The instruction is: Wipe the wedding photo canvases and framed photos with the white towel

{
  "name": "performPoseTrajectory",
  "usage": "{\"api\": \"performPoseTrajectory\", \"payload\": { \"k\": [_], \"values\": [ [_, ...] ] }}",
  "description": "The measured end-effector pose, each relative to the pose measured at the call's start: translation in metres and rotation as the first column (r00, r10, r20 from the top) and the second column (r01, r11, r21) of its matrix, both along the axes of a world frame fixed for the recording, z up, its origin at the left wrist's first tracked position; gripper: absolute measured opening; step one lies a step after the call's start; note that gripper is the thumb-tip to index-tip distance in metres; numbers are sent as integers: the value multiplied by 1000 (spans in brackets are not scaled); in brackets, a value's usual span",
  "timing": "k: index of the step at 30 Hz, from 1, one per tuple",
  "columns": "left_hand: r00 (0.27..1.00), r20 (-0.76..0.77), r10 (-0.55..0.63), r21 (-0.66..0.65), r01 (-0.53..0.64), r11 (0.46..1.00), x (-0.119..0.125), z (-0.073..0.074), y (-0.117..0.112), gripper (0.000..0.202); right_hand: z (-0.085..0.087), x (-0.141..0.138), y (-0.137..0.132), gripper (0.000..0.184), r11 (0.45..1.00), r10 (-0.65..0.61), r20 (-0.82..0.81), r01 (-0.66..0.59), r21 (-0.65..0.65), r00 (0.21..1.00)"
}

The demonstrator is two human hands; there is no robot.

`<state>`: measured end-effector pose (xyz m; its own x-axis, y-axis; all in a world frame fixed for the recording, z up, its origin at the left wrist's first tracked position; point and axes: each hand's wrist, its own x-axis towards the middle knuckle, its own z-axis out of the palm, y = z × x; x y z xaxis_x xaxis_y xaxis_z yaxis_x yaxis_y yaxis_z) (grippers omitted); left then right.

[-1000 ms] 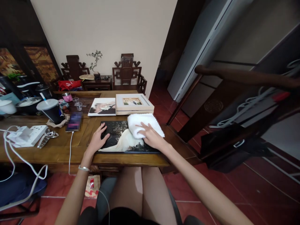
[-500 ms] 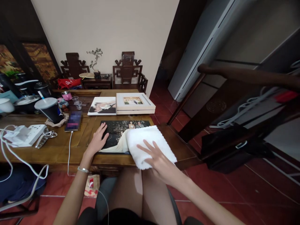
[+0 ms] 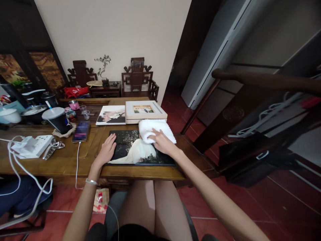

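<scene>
A dark glossy photo panel, printed with a flowing white gown, lies flat on the wooden table in front of me. Along its left edge rests my left hand, fingers stretched out and holding nothing. At the panel's far right part, my right hand presses and grips a folded white towel. The towel covers the panel's upper right area and reaches the white framed picture behind it. Part of the print beneath the towel is hidden.
Behind the panel lie a white photo board and a thick framed picture. To the left are a charging phone, a lidded cup with a straw and a power strip. A wooden chair stands at right.
My right hand has moved the towel away from me, from the panel's near right corner to its far edge. The lower right print is uncovered now. My left hand stays at the left edge.
</scene>
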<state>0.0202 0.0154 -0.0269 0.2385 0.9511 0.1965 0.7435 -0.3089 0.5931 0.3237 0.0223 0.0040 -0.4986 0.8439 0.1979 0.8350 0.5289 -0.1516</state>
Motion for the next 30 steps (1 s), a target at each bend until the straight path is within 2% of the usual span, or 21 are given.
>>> {"api": "performPoseTrajectory", "payload": {
  "k": [2,6,9,12,19,22,25,27,30],
  "values": [
    [1000,-6,3,5,-3,1000,1,0,0,48,-5,2,-29,55,998,57,-14,-56,17,998],
    [1000,-23,-1,23,2,1000,2,0,0,49,-12,9,-106,50,986,165,-51,-163,45,985],
    [1000,-31,-5,20,6,1000,2,0,0,50,-10,12,-137,45,974,226,-68,-224,29,972],
    [999,-35,-2,9,2,1000,1,0,0,50,-6,12,-124,49,976,215,-64,-216,-7,975],
    [1000,4,-26,65,25,998,-3,-5,1,50,1,3,-5,54,999,16,-37,-17,-28,999],
    [1000,10,-19,61,18,998,-4,-7,1,50,3,1,20,56,999,-27,-35,26,-31,999],
    [1000,20,-21,60,20,998,-4,-6,3,50,-2,4,7,57,1000,-12,-38,12,-14,999],
    [999,38,-23,66,21,998,-4,-6,3,48,-7,7,-21,56,1000,31,-44,-30,8,999],
    [998,67,-18,59,14,998,-3,-5,5,48,-15,13,-78,53,991,132,-62,-129,46,989]
  ]
}}
